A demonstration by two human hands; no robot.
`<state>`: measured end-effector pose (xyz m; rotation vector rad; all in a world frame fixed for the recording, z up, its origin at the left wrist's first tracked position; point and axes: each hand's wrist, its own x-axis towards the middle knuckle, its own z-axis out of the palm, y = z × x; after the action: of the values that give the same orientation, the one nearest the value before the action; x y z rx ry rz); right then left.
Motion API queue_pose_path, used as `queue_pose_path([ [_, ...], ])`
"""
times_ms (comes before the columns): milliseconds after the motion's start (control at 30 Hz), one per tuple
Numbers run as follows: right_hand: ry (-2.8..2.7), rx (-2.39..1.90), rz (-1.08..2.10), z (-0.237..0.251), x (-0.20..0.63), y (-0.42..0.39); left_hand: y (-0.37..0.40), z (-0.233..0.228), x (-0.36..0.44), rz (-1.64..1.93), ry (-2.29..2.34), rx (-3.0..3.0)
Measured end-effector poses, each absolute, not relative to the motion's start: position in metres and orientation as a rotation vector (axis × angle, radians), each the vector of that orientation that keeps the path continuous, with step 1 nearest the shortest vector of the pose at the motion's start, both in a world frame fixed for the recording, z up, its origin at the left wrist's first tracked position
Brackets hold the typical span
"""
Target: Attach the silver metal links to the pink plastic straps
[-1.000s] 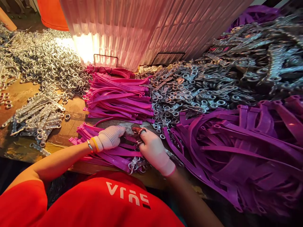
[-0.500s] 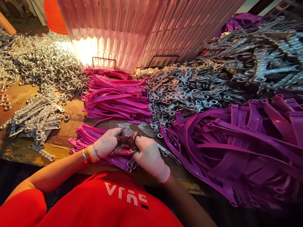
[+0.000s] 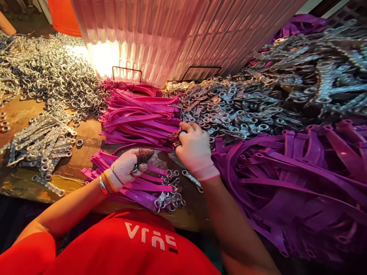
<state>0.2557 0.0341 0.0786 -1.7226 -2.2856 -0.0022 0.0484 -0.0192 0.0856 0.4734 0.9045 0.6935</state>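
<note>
My left hand (image 3: 129, 166), in a white glove with dark fingertips, is closed over the lower straps. A small silvery metal piece (image 3: 136, 169) shows between its fingers. My right hand (image 3: 195, 149), gloved too, is bent with its fingertips together at the right ends of the stacked magenta straps (image 3: 140, 118). Whatever those fingertips pinch is hidden. Below the hands lie more magenta straps (image 3: 151, 186), several with metal ring links (image 3: 169, 200) at their right ends. A single metal link strip (image 3: 192, 180) rests under my right wrist.
Purple straps (image 3: 286, 183) heap up at the right. Metal links pile behind my right hand (image 3: 229, 105) and at far left (image 3: 63, 76). Linked metal strips (image 3: 44, 143) lie at left. A ribbed translucent panel (image 3: 149, 42) stands at the back of the worktable (image 3: 88, 131).
My hands were together over the lower straps. My right hand has moved up and right to the stacked straps' ends. My left stays close to its place, and the metal-ended straps are uncovered.
</note>
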Motion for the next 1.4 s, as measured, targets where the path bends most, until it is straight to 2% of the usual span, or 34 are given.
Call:
queue_pose_path([
  [167,-2.369,-1.737,0.038,0.092,0.25,0.013,-0.016,0.079,0.052,0.703,0.889,0.397],
  [367,-2.567,-1.19,0.774,0.129,0.253,-0.086,0.002,0.077,0.043,0.756,0.899,0.304],
  [567,-2.629,-0.881,1.218,0.136,0.248,-0.119,0.013,0.076,0.013,0.836,0.948,0.284],
  [633,-2.479,-0.919,1.134,0.127,0.245,-0.106,0.007,0.079,0.01,0.836,0.958,0.398],
  [767,-2.251,-1.267,0.747,0.112,0.234,-0.071,-0.019,0.093,0.016,0.759,1.044,0.788],
  [900,-2.384,-1.512,0.393,0.112,0.214,-0.056,-0.04,0.109,0.021,0.666,1.091,0.996],
  [1067,-2.587,-1.535,0.032,0.118,0.199,-0.063,-0.047,0.115,0.018,0.509,1.077,1.154],
  [1233,-2.615,-1.508,0.018,0.108,0.201,-0.069,-0.051,0.107,0.019,0.498,0.985,1.591],
  [1400,-2.558,-1.47,0.171,0.101,0.208,-0.068,-0.057,0.095,0.018,0.487,1.035,1.27],
])
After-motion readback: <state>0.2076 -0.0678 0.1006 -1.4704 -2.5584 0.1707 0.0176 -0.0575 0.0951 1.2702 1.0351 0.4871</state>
